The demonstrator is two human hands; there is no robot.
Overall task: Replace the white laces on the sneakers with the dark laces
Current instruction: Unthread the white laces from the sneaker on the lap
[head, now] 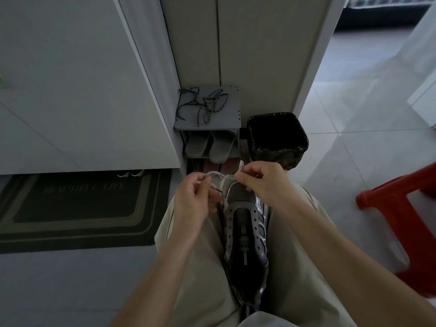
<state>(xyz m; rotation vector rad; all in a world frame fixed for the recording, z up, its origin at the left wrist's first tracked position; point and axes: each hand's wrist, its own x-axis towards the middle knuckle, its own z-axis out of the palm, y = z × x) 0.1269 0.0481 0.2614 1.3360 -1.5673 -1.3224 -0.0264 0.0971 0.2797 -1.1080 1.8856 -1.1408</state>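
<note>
A grey sneaker [245,234] lies between my knees, toe pointing away from me, its eyelets showing without a lace. Just beyond its toe my left hand [193,199] and my right hand [262,180] each pinch part of a white lace [220,175] that stretches between them. Both hands have curled fingers. The dark speckled laces [203,105] lie tangled on top of a small grey shoe rack [232,119] further ahead, out of both hands.
Grey slippers [210,145] stand in the rack's lower shelf. A black-lined bin [277,138] stands right of the rack. A red plastic stool [405,220] is at my right. A dark doormat [80,208] lies left, with white cabinet doors [77,90] above it.
</note>
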